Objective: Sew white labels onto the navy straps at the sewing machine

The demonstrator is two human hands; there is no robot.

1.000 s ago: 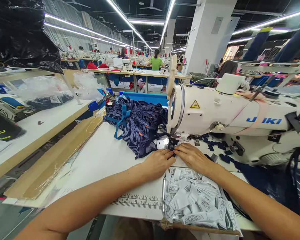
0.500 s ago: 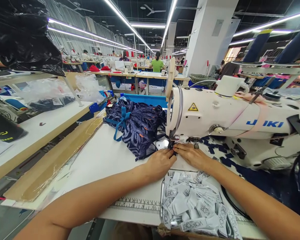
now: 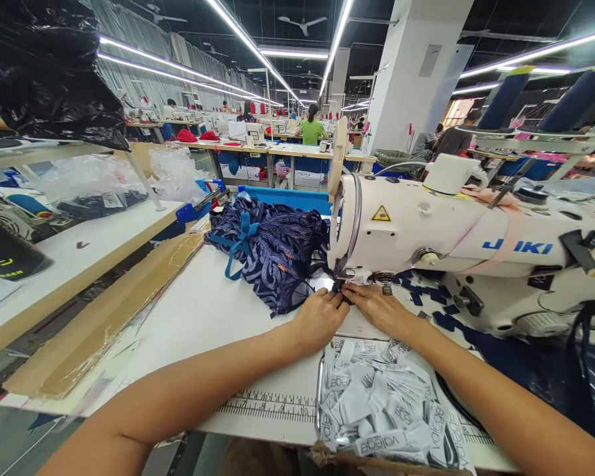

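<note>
Pinching dark fabric piece [image 3: 344, 295], both hands [image 3: 350, 309]

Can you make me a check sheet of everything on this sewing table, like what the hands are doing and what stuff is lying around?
Surface: white table with a printed ruler strip along its near edge.
Job's things: small dark fabric piece under the needle of the white sewing machine.
Clutter: tray of white labels; navy patterned fabric pile; dark blue cut pieces beside the machine.
Hands: left hand and right hand both press on the fabric piece, fingertips nearly meeting at the needle.
Cables: dark cord hanging at the right.
Surroundings: rows of sewing tables, other people working, long ceiling lights.
</note>
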